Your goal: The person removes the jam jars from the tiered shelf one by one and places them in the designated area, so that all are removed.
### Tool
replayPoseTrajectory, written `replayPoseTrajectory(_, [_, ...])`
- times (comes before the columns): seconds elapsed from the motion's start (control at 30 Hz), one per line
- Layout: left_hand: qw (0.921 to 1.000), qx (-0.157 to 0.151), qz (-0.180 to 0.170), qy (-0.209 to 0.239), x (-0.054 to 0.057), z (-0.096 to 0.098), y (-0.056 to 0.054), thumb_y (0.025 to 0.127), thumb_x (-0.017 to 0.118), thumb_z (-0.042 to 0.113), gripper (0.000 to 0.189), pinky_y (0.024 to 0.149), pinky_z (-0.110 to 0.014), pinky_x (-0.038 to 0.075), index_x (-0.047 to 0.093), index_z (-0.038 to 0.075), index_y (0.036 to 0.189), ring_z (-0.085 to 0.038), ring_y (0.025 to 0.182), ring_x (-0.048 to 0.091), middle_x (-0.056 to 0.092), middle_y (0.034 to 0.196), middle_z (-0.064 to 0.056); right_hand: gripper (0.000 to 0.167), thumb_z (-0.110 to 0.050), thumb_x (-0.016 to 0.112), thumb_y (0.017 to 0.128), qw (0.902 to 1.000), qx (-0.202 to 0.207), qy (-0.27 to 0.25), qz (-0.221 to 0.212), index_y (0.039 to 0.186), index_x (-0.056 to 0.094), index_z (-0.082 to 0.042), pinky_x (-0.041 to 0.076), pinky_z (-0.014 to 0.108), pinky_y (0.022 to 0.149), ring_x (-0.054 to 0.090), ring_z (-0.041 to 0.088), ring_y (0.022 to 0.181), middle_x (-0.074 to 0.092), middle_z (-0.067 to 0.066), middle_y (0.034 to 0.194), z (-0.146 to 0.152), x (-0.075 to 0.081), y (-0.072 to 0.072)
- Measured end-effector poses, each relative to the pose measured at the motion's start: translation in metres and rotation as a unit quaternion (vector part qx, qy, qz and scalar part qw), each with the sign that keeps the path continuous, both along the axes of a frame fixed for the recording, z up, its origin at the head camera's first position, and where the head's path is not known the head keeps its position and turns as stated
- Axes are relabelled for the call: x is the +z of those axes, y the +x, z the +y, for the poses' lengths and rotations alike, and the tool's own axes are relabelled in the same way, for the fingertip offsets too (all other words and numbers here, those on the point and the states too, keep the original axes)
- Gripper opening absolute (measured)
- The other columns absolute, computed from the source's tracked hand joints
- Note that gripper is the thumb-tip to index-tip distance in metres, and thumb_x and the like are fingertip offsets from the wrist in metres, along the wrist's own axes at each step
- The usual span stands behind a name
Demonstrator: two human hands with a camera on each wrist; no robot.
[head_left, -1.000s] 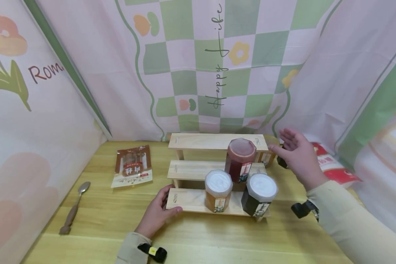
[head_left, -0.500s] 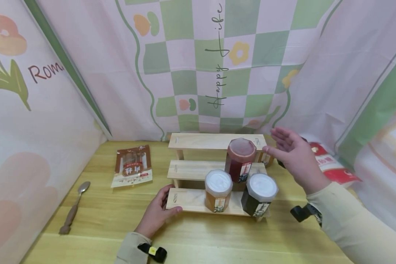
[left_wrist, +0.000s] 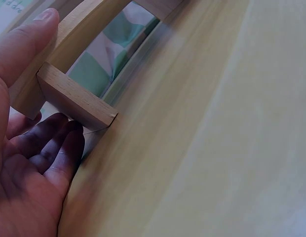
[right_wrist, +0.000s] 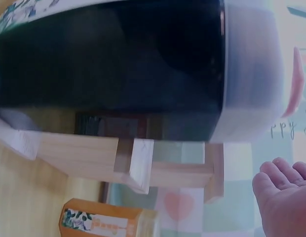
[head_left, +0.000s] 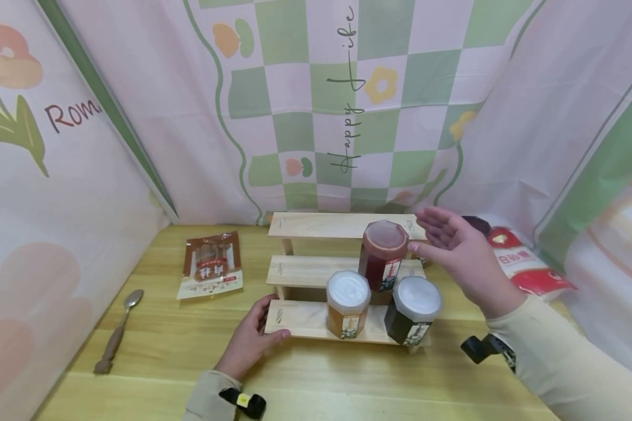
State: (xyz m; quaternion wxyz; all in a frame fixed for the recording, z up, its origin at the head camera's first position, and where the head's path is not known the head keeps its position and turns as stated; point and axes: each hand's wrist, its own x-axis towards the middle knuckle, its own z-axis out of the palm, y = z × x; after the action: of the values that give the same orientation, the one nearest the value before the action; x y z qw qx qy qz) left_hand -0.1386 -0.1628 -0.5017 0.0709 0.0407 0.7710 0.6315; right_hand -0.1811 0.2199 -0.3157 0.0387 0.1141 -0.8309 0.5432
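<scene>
A soft, steady hold seems best so nothing tips: the left hand [head_left: 251, 339] grips the wooden stand [head_left: 302, 316] by the left end of its lowest step, fingers bent round it. The right hand [head_left: 457, 251] has its fingers stretched out and holds nothing; the red jar [head_left: 383, 263] stands on the middle step, just left of that thumb, maybe touching.

A spoon [head_left: 117, 336], a brown packet [head_left: 210, 263], a red bag [head_left: 529, 263] and a wooden shelf [head_left: 305, 269] sit on the yellow counter [head_left: 321, 386]. Three jars [head_left: 349, 304] stand on the shelf.
</scene>
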Motion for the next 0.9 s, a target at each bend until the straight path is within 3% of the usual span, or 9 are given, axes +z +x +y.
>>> replayPoseTrajectory(0.17, [1.0000, -0.001, 0.002, -0.001, 0.000, 0.000, 0.000, 0.072, 0.089, 0.033, 0.099, 0.117, -0.046, 0.034, 0.036, 0.008, 0.153, -0.036, 0.138, 0.044, 0.047, 0.149, -0.017, 0.079, -0.019, 0.079, 0.088, 0.9998, 0.022, -0.002, 0.001, 0.152, 0.035, -0.001, 0.043, 0.014, 0.105, 0.045, 0.030, 0.138, 0.048, 0.015, 0.150, -0.006, 0.000, 0.003])
replayPoseTrajectory(0.33, [1.0000, 0.001, 0.002, -0.006, 0.000, 0.000, 0.000, 0.072, 0.089, 0.033, 0.098, 0.117, -0.045, 0.034, 0.037, 0.008, 0.153, -0.035, 0.138, 0.045, 0.048, 0.149, -0.017, 0.080, -0.023, 0.080, 0.088, 0.9987, 0.044, 0.009, -0.026, 0.152, 0.035, -0.002, 0.043, 0.013, 0.104, 0.045, 0.030, 0.138, 0.047, 0.014, 0.150, -0.012, 0.000, 0.004])
replayPoseTrajectory(0.6, [0.9999, 0.008, 0.008, -0.001, 0.003, 0.002, 0.001, 0.076, 0.087, 0.023, 0.092, 0.117, -0.046, 0.034, 0.038, 0.007, 0.152, -0.034, 0.137, 0.046, 0.050, 0.147, -0.017, 0.080, -0.027, 0.081, 0.087, 0.9975, 0.047, 0.045, -0.026, 0.151, 0.039, -0.004, 0.045, 0.041, 0.110, 0.049, 0.032, 0.133, 0.048, 0.016, 0.147, -0.023, -0.001, 0.001])
replayPoseTrajectory(0.77, [0.9999, 0.010, 0.009, -0.005, 0.006, 0.003, 0.002, 0.076, 0.087, 0.021, 0.092, 0.117, -0.046, 0.034, 0.039, 0.007, 0.152, -0.035, 0.137, 0.046, 0.049, 0.147, -0.017, 0.082, -0.032, 0.082, 0.086, 0.9965, 0.047, 0.065, -0.020, 0.152, 0.040, -0.008, 0.050, 0.027, 0.100, 0.052, 0.031, 0.131, 0.051, 0.014, 0.145, -0.027, -0.002, -0.001])
replayPoseTrajectory(0.9, [0.9998, 0.006, 0.011, -0.016, 0.005, 0.002, 0.001, 0.076, 0.087, 0.024, 0.093, 0.117, -0.047, 0.034, 0.037, 0.006, 0.152, -0.036, 0.137, 0.045, 0.048, 0.148, -0.018, 0.083, -0.034, 0.082, 0.085, 0.9959, 0.045, 0.077, -0.013, 0.151, 0.040, -0.008, 0.051, 0.032, 0.099, 0.053, 0.032, 0.129, 0.053, 0.014, 0.141, -0.031, -0.001, -0.003])
